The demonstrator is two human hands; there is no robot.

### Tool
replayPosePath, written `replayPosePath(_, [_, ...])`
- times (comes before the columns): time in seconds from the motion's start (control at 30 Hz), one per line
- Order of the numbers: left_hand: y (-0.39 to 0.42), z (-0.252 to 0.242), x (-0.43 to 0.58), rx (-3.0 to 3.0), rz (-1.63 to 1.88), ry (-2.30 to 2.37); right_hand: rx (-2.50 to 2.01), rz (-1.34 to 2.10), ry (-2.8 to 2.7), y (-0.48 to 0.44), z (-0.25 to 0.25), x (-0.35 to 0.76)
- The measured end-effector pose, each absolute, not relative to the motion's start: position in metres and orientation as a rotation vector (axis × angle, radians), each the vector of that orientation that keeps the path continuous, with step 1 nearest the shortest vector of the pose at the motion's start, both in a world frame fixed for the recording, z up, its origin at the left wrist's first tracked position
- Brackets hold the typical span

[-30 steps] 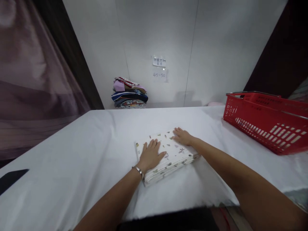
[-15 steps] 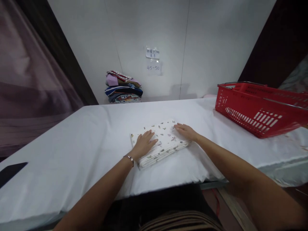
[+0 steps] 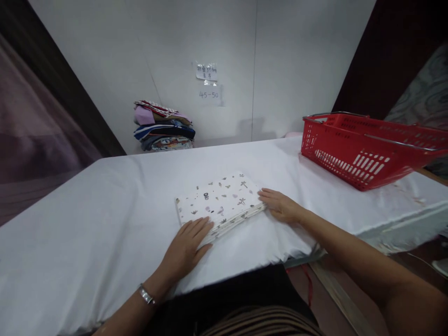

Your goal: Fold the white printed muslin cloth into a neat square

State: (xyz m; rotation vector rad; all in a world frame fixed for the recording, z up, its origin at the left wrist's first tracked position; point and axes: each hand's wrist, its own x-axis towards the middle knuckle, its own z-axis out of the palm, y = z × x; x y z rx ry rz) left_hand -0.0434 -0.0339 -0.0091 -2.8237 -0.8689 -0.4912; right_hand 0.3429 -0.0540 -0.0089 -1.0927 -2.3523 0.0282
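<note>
A folded white cloth (image 3: 224,200) printed with small leaves, trees and animals lies flat in several layers on the white-covered table (image 3: 147,210). At its near left corner, my left hand (image 3: 189,245) rests with straight fingers on the top layer, the thumb apart by the front edge. My right hand (image 3: 280,205) touches the right edge of the cloth, fingers stretched out and the thumb partly hidden. A silver bracelet (image 3: 146,295) circles my left wrist.
Against the back wall stands a stack of folded fabrics (image 3: 164,126) in several colours. A red plastic shopping basket (image 3: 350,154) with metal handles sits at the right. Two paper signs (image 3: 209,95) are taped to the wall. A pink curtain (image 3: 35,121) hangs at the left.
My left hand has slid from the top of the cloth to its near left corner. My right hand has moved from the top to the right edge. The camera view has shifted right.
</note>
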Motion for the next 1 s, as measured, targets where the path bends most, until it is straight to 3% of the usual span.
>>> replayPosePath(0.53, [-0.052, 0.008, -0.025, -2.791, -0.341, -0.965, -1.203, -0.357, -2.61, -0.04, -0.001, 0.327])
replayPosePath(1.0, [-0.054, 0.01, -0.02, -2.745, -0.334, -0.941, -1.187, -0.44, -2.587, -0.043, 0.004, 0.314])
